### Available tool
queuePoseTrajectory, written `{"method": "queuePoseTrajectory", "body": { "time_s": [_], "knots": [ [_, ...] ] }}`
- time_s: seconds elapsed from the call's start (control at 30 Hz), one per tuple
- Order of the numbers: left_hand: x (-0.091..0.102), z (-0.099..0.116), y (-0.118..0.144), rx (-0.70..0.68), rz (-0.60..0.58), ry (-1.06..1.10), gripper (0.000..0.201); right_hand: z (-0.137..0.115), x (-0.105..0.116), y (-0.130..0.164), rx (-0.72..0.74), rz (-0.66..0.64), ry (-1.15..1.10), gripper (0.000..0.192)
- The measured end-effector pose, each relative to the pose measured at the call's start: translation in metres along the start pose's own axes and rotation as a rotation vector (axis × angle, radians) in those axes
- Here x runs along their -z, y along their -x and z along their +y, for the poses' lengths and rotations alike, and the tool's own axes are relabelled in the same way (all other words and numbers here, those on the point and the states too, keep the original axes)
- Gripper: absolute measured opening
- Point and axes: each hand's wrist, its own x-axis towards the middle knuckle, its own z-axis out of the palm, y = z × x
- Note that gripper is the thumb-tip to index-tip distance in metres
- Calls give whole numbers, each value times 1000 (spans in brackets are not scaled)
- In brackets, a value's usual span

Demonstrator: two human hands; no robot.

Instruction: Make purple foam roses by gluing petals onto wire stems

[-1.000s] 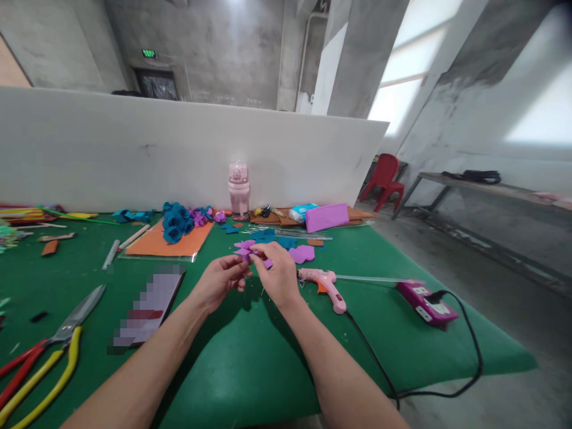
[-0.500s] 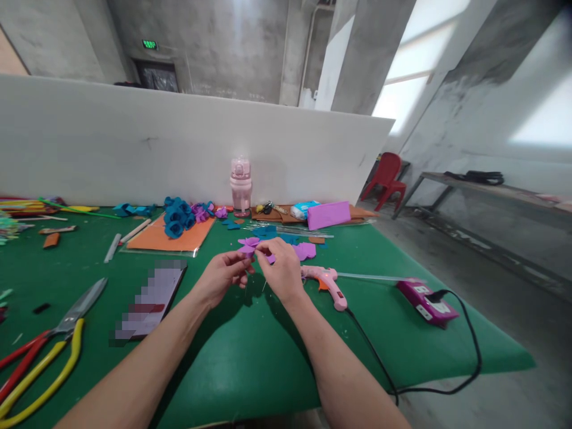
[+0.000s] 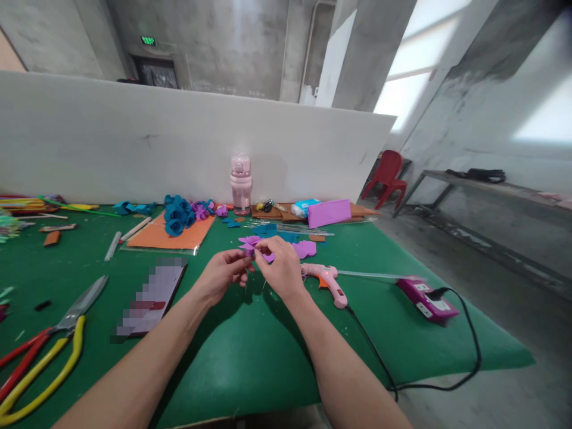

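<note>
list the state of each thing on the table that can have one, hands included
left hand: shut on the purple felt flower
right hand: shut on the purple felt flower
purple felt flower: held up off the table, petals spread
glue gun: lying on its side, cable attached
power strip: black plug in it
scissors: lying flat, blades closed
pink bottle: upright, lid on

phone point(image 3: 149, 296) screen — blurred, yellow-handled shears point(image 3: 42, 357) cut off at edge

Two hands point(image 3: 218, 277) point(image 3: 282, 271); one glue gun point(image 3: 325, 280); one bottle point(image 3: 240, 185); one chair point(image 3: 386, 176).
</note>
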Motion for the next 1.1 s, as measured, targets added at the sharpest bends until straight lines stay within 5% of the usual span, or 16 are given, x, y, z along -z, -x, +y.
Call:
{"method": "queuePoseTrajectory", "body": {
  "time_s": [0.33, 0.7, 0.87, 0.97, 1.1],
  "knots": [
    [-2, 2, 1, -8, 32, -25, 26, 2, -1, 0, -41, 36, 34, 9],
    [-5, 5, 0, -204, 161, -269, 19, 0, 3, -1, -38, 41, -59, 10],
    [3, 4, 0, -495, 402, -453, 14, 5, 0, -5, -374, 198, -505, 12],
    [6, 5, 1, -585, 460, -426, 18, 6, -8, -4, -653, 26, -929, 23],
    [10, 4, 0, -564, 464, -371, 19, 2, -16, 1, -747, -202, -1267, 28]
  ]
}}
